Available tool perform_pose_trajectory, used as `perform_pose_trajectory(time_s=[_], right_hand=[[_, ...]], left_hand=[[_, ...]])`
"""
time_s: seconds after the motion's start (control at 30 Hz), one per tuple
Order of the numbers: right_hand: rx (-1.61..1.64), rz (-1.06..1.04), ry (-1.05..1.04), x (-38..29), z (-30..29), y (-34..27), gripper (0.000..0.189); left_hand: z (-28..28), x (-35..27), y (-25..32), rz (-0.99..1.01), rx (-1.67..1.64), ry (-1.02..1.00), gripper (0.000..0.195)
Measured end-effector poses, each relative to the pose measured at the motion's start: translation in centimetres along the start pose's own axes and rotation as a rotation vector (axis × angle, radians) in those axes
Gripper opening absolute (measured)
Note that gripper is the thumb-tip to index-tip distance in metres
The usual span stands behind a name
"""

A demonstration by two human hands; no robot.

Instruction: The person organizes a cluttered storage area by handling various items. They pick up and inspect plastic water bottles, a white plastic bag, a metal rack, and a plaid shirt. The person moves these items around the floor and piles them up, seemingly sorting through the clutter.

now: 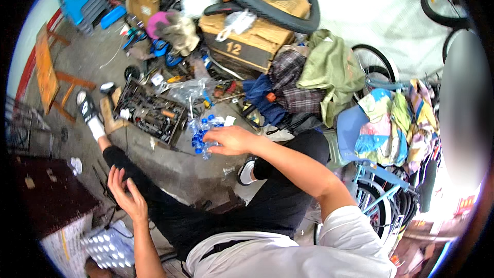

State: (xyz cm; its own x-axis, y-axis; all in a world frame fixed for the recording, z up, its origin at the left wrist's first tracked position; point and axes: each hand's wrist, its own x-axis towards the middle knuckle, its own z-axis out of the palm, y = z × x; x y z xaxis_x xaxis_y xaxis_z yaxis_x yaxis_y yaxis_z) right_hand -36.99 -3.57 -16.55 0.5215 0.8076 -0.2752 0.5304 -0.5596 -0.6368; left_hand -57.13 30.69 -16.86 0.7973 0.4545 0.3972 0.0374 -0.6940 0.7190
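Observation:
My right hand (227,140) reaches over a cluster of small clear plastic bottles (203,131) with blue caps and labels; its fingers touch or overlap the bottles, and whether they grip one cannot be told. Over my left thigh, my left hand (127,195) holds nothing, its fingers apart. Left of the bottles lies an open metal tray (181,123) filled with dark tools and metal parts. Just behind them, a clear plastic bag (189,90) rests among loose items.
Cardboard boxes (239,48) carry a bicycle tyre (314,15). Piled clothes (332,73) lie at the right, near a blue bicycle frame (386,197). A wooden stool (46,69) lies at the left. A dark red board (50,197) is at lower left.

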Motion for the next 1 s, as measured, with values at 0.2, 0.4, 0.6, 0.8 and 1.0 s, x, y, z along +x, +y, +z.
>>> perform_pose_trajectory(time_s=[0.2, 0.4, 0.6, 0.8, 1.0], right_hand=[[-0.162, 0.054, 0.119, 0.1, -5.0, 4.1, 0.040], [-0.236, 0.028, -0.023, 1.7, -2.9, 4.4, 0.035], [-0.231, -0.103, -0.204, 1.5, 0.2, 2.6, 0.027], [-0.255, -0.152, -0.153, 1.3, -0.4, 1.0, 0.024], [0.062, -0.125, 0.126, 3.9, 2.0, -0.4, 0.026]], left_hand=[[10.9, 8.2, 9.3, 0.228, -0.152, -0.308, 0.037], [24.8, 14.9, 19.2, 0.436, -0.211, -0.590, 0.032], [38.7, 17.0, 27.9, 0.707, -0.106, -0.875, 0.030], [51.2, 15.8, 34.7, 0.895, -0.098, -0.809, 0.039], [58.7, 13.5, 39.0, 0.852, 0.128, -0.979, 0.065]])
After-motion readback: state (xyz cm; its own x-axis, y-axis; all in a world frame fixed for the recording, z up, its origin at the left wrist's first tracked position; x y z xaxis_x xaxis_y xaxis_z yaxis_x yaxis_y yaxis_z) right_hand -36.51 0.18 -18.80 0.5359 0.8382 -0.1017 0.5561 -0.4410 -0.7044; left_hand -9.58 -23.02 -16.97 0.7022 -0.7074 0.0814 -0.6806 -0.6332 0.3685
